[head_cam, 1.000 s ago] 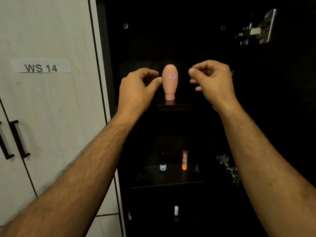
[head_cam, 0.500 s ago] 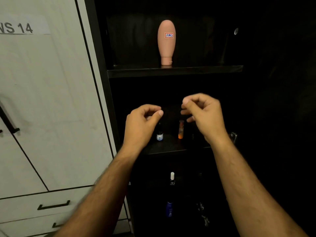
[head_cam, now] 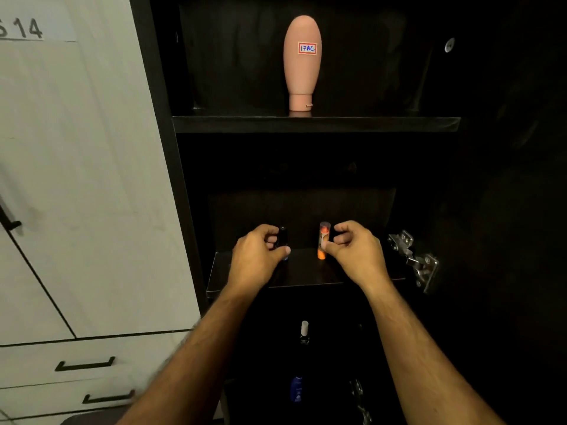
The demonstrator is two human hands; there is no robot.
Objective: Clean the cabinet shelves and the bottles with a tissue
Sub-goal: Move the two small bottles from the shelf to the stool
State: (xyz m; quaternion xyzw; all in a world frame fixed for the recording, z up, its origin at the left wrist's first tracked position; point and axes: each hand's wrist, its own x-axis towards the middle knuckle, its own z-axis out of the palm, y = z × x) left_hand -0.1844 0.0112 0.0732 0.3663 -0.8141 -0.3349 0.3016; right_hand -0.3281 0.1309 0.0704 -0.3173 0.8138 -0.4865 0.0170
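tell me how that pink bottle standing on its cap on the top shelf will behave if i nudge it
The pink bottle will probably tip easily: it stands upside down on a narrow cap, with the wide rounded body above. Once over, its oval shape would likely roll along the top shelf. The smooth plastic looks a bit slippery, so grasp the body rather than push it.

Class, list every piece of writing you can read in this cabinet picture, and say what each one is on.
"17AC": sticker on the pink bottle standing cap-down on the top shelf.
"14", cut off at the frame edge: paper label on the white door.
Print on the orange tube and blue bottle: unreadable.
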